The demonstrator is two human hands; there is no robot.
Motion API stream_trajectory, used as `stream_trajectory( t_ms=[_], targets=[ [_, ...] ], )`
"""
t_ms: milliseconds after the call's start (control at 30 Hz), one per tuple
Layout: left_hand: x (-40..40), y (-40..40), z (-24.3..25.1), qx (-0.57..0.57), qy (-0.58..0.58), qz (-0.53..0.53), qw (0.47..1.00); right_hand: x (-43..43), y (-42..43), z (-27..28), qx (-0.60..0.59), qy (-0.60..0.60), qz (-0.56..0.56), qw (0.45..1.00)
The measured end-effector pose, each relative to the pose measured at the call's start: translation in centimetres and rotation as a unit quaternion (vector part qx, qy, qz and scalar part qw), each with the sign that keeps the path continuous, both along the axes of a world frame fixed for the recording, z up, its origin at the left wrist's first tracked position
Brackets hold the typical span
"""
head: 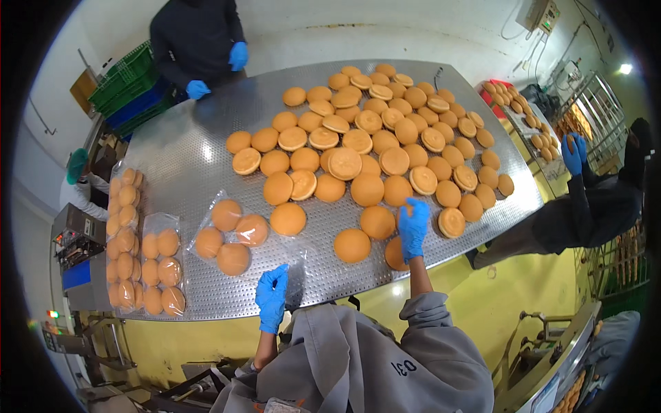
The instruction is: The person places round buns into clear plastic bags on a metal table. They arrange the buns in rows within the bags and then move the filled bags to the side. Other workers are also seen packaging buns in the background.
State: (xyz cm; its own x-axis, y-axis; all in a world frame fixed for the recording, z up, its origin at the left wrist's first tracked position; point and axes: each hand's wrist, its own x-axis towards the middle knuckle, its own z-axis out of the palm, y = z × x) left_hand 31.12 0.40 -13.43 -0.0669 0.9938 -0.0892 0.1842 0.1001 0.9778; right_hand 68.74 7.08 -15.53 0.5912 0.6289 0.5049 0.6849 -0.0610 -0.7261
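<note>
My left hand (272,298), in a blue glove, is at the table's near edge with thumb and fingertips pinched together. A clear plastic bag (300,258), hard to make out, spreads from those fingertips towards a loose bun (287,219). My right hand (413,227), also gloved in blue, reaches over the loose round buns, its fingers bent down among them. It partly covers a bun (395,254) by the near edge; whether it grips one is hidden. Left of centre lies a clear bag with several buns (232,259) in it.
Many loose buns (345,163) cover the perforated metal table (196,139). Filled clear bags (169,271) line its left end. Across the table stands a person with blue gloves (238,56), near stacked green crates (126,77). Another person (573,155) handles a bun at right.
</note>
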Motion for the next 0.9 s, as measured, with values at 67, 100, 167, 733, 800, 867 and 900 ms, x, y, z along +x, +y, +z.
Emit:
stream_trajectory(
  t_ms=[67,100,167,733,800,867,900],
  targets=[
    [0.3,0.1,0.4,-0.001,-0.005,0.003,1.000,-2.8,3.4,1.1,-0.054,0.003,0.115,0.992],
    [1.0,0.3,1.4,0.001,0.037,0.000,0.999,-3.5,5.4,0.7,-0.056,-0.071,0.150,0.984],
    [0.7,0.3,1.3,-0.007,0.024,-0.007,1.000,-5.7,9.6,1.4,-0.105,-0.191,0.199,0.956],
    [-0.4,0.1,-0.3,-0.021,0.043,-0.036,0.998,-7.5,14.2,3.1,-0.061,0.568,0.325,0.754],
    [0.3,0.7,1.6,-0.017,0.098,-0.045,0.994,-7.4,11.4,1.4,-0.110,0.501,0.345,0.786],
    [0.4,1.0,2.8,-0.001,0.119,-0.052,0.991,-8.2,9.4,1.7,-0.222,0.309,0.369,0.848],
    [0.3,1.5,2.2,0.016,0.107,-0.050,0.993,-8.6,8.8,1.3,-0.236,0.193,0.327,0.894]
  ],
)
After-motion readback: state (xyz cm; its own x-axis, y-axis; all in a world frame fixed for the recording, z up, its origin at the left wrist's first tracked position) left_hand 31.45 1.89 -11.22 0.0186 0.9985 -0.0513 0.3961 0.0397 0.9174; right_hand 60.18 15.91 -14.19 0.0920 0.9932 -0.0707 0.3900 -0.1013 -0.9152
